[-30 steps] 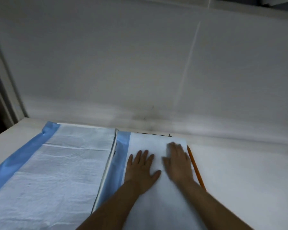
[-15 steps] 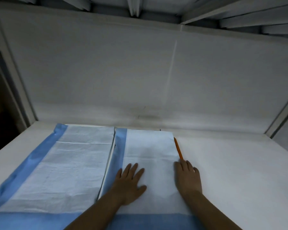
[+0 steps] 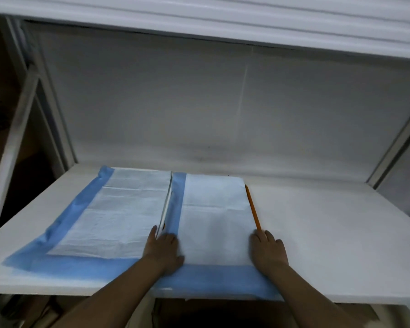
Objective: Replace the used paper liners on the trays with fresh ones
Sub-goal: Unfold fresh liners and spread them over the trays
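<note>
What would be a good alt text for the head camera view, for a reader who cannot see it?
Two hands, left hand and right hand, press flat on the right liner, a blue-edged white sheet on a white shelf. A second liner lies beside it on the left.

Two paper liners lie flat side by side on the white shelf (image 3: pixel 329 233), each white in the middle with a blue border. The left liner (image 3: pixel 118 216) shows blue on its left and near edges, with fold creases across it. The right liner (image 3: pixel 213 218) shows blue on its left and near edges, and its near edge reaches the front of the shelf.
</note>
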`<act>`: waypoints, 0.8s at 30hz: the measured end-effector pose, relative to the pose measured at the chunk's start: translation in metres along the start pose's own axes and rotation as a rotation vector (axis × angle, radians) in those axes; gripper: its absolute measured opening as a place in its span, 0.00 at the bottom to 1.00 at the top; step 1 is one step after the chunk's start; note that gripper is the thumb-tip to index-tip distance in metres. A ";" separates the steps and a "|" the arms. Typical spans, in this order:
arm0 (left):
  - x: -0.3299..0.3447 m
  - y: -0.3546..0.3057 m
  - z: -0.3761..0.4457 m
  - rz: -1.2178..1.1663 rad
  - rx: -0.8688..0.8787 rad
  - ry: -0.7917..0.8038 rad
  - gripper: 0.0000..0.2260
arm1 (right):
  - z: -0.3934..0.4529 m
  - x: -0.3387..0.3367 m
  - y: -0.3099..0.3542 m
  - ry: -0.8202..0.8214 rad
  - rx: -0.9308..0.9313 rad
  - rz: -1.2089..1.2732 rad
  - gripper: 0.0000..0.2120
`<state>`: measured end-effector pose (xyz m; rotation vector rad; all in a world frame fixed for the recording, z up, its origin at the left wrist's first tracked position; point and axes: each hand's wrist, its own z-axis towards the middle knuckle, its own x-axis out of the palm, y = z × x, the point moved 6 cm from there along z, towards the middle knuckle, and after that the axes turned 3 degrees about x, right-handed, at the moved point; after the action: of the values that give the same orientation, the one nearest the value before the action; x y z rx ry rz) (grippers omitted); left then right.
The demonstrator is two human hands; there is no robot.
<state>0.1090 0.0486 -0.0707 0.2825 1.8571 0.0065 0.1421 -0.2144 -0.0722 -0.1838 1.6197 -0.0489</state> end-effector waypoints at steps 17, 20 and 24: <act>0.006 -0.005 -0.010 -0.069 -0.023 -0.013 0.34 | -0.023 0.016 0.012 0.195 -0.076 0.199 0.33; 0.002 -0.005 -0.015 -0.063 -0.032 -0.012 0.32 | -0.036 0.008 0.008 0.190 -0.092 0.185 0.35; -0.003 -0.017 -0.034 -0.086 0.055 -0.085 0.25 | -0.057 -0.009 0.018 0.102 -0.173 0.205 0.21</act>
<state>0.0751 0.0366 -0.0600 0.2373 1.7854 -0.1143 0.0846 -0.2001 -0.0624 -0.1491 1.7374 0.2433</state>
